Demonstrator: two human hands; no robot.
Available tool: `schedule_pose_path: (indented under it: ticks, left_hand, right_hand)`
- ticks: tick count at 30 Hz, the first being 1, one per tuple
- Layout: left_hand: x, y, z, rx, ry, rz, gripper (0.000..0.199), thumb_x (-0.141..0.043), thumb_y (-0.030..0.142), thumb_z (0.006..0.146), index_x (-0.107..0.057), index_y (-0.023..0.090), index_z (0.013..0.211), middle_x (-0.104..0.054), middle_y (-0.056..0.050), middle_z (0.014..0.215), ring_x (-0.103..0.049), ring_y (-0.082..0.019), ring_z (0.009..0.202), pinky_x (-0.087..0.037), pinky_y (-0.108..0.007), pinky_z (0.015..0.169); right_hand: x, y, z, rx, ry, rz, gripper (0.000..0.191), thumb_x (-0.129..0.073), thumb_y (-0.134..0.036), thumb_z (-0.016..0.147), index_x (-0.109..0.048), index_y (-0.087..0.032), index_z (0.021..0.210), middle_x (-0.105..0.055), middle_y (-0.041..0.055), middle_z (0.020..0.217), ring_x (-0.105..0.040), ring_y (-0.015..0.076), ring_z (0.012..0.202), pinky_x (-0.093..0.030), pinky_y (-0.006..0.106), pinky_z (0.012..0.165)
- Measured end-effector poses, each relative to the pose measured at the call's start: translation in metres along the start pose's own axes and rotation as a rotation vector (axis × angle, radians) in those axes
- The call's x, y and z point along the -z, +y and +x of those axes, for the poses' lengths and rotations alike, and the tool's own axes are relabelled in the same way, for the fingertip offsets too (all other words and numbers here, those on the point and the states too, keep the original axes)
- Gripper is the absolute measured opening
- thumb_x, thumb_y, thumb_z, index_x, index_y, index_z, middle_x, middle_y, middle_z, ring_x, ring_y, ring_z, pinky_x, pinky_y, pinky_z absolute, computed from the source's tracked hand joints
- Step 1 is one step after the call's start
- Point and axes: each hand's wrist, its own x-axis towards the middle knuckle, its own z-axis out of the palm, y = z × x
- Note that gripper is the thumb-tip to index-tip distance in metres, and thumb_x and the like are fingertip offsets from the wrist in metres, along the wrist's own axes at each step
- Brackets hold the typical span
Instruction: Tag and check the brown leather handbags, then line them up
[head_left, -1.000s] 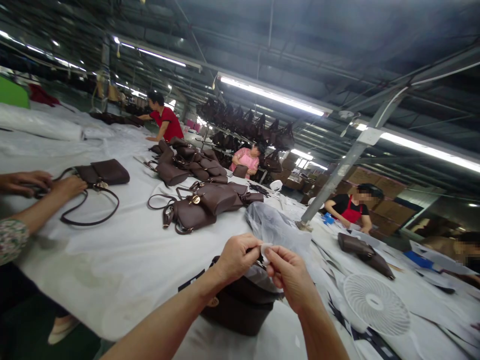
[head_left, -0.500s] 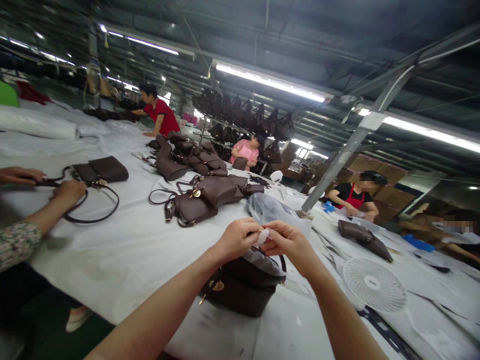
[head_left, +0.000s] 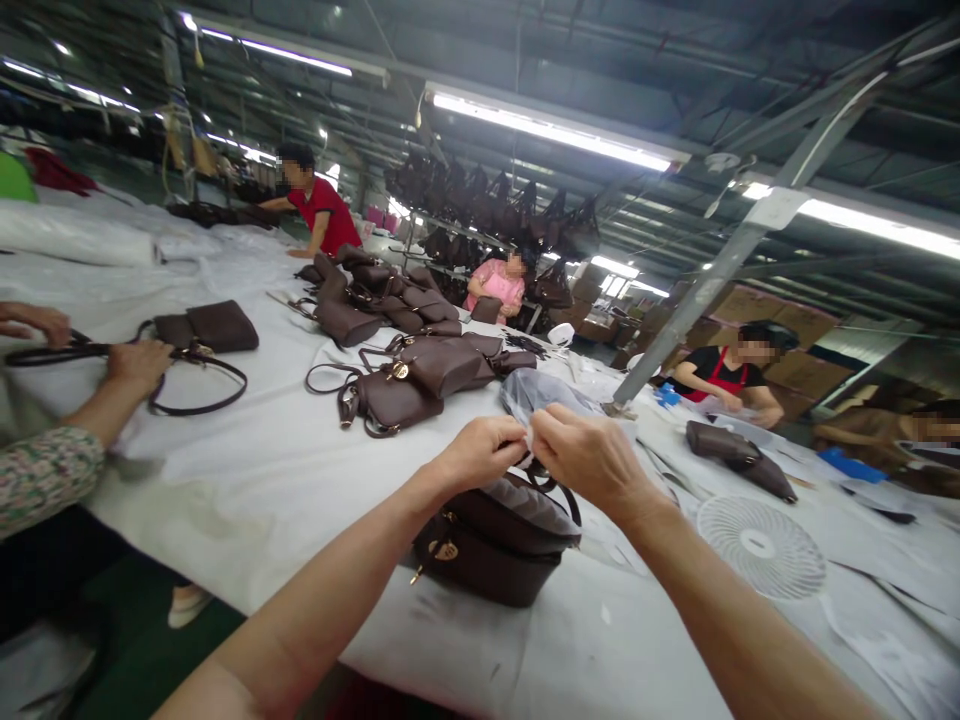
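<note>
A dark brown handbag [head_left: 487, 560] stands on the white-covered table, its top open and pale lining or filling [head_left: 529, 505] showing. Above its opening my left hand [head_left: 484, 450] is pinched closed at the bag's strap, with a small white piece between the hands. My right hand [head_left: 589, 455] is curled closed right beside it, back of the hand toward the camera. What each set of fingertips grips is mostly hidden. A gold round clasp [head_left: 444, 550] hangs on the bag's front.
Brown bags [head_left: 427, 375] are piled beyond my hands. A white fan [head_left: 761, 545] lies at right, near another brown bag [head_left: 739, 460]. At left, a person's hands [head_left: 139, 365] hold a strap. A grey post [head_left: 686, 300] rises behind the clear plastic.
My right hand has turned over and closed into a curl. The white piece between my fingers is now mostly hidden. At left, the other person's hands have pulled the strap out straighter.
</note>
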Motion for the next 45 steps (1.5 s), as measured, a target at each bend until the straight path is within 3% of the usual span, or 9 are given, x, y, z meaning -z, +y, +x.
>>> schedule_pose_path:
  ticks: [6, 9, 15, 21, 24, 28, 31, 36, 45]
  left_hand:
    - [0.027, 0.013, 0.008, 0.097, -0.200, -0.254, 0.036, -0.031, 0.033, 0.096, -0.060, 0.013, 0.088, -0.055, 0.001, 0.073, -0.044, -0.007, 0.054, -0.036, -0.018, 0.052]
    - [0.032, 0.020, 0.017, 0.019, -0.155, -0.133, 0.026, -0.050, 0.036, 0.090, -0.057, 0.016, 0.105, -0.060, -0.001, 0.088, -0.055, -0.010, 0.068, -0.042, -0.019, 0.061]
    - [0.022, 0.012, 0.015, -0.053, -0.283, 0.078, 0.003, -0.057, 0.019, 0.085, -0.056, 0.016, 0.086, -0.056, 0.003, 0.075, -0.051, -0.011, 0.071, -0.039, -0.020, 0.067]
    - [0.032, 0.005, 0.021, 0.010, -0.388, 0.008, 0.009, -0.051, 0.016, 0.087, -0.059, 0.015, 0.091, -0.060, 0.001, 0.078, -0.055, -0.013, 0.073, -0.043, -0.022, 0.069]
    - [0.034, 0.022, 0.018, 0.009, -0.224, 0.229, 0.019, -0.057, 0.016, 0.084, -0.060, 0.015, 0.102, -0.064, -0.004, 0.094, -0.058, -0.018, 0.087, -0.045, -0.028, 0.080]
    - [0.011, 0.052, -0.019, -0.139, 0.122, 0.477, 0.022, -0.040, 0.018, 0.094, -0.059, 0.016, 0.105, -0.063, -0.011, 0.104, -0.057, -0.022, 0.098, -0.044, -0.035, 0.089]
    - [-0.024, 0.053, -0.051, -0.315, -0.103, 0.612, 0.021, -0.040, 0.018, 0.093, -0.060, 0.015, 0.100, -0.064, -0.010, 0.095, -0.058, -0.023, 0.091, -0.046, -0.036, 0.084]
    - [-0.068, 0.023, -0.075, -0.085, -0.199, 0.746, 0.015, -0.044, 0.016, 0.093, -0.058, 0.014, 0.096, -0.064, -0.009, 0.092, -0.059, -0.024, 0.086, -0.047, -0.040, 0.083]
    - [-0.056, 0.033, -0.073, 0.093, -0.373, 0.672, 0.011, -0.061, 0.025, 0.082, -0.061, 0.017, 0.088, -0.064, -0.015, 0.106, -0.059, -0.031, 0.099, -0.045, -0.047, 0.088]
  right_hand:
    - [0.021, 0.009, 0.031, -0.141, 0.189, -0.056, 0.018, -0.043, -0.017, 0.083, -0.057, -0.019, 0.071, -0.058, 0.0032, 0.065, -0.050, 0.0151, 0.059, -0.029, 0.026, 0.056]
    - [0.029, 0.007, 0.039, -0.188, 0.170, -0.076, 0.016, -0.044, -0.020, 0.084, -0.059, -0.019, 0.076, -0.060, 0.0038, 0.067, -0.051, 0.0167, 0.060, -0.028, 0.027, 0.056]
    - [0.029, 0.010, 0.036, -0.242, 0.184, -0.007, 0.018, -0.045, -0.024, 0.087, -0.061, -0.017, 0.083, -0.066, 0.0087, 0.080, -0.059, 0.0206, 0.073, -0.035, 0.028, 0.062]
    - [0.014, 0.011, 0.007, -0.277, -0.272, 0.505, 0.030, -0.058, -0.044, 0.083, -0.062, -0.019, 0.100, -0.069, 0.0022, 0.083, -0.062, 0.0189, 0.074, -0.042, 0.025, 0.061]
    - [0.012, 0.013, 0.000, -0.326, -0.501, 0.616, 0.016, -0.069, -0.035, 0.072, -0.063, -0.021, 0.079, -0.064, -0.0019, 0.062, -0.057, 0.0152, 0.056, -0.039, 0.023, 0.049]
    - [0.010, 0.022, -0.008, -0.541, -0.747, 1.053, 0.020, -0.069, -0.038, 0.072, -0.057, -0.022, 0.068, -0.053, -0.0051, 0.049, -0.049, 0.0115, 0.041, -0.037, 0.021, 0.037]
    - [0.006, 0.025, -0.021, -0.608, -0.853, 1.364, 0.029, -0.072, -0.046, 0.071, -0.058, -0.021, 0.073, -0.056, -0.0052, 0.054, -0.050, 0.0101, 0.041, -0.039, 0.019, 0.037]
    - [-0.006, 0.021, -0.040, -0.585, -0.927, 1.538, 0.035, -0.066, -0.052, 0.077, -0.065, -0.017, 0.083, -0.068, 0.0038, 0.079, -0.064, 0.0162, 0.069, -0.052, 0.026, 0.062]
    - [-0.035, 0.026, -0.040, -0.323, -0.669, 1.075, 0.011, -0.057, -0.028, 0.083, -0.065, -0.020, 0.082, -0.066, -0.0006, 0.078, -0.055, 0.0162, 0.073, -0.044, 0.024, 0.066]
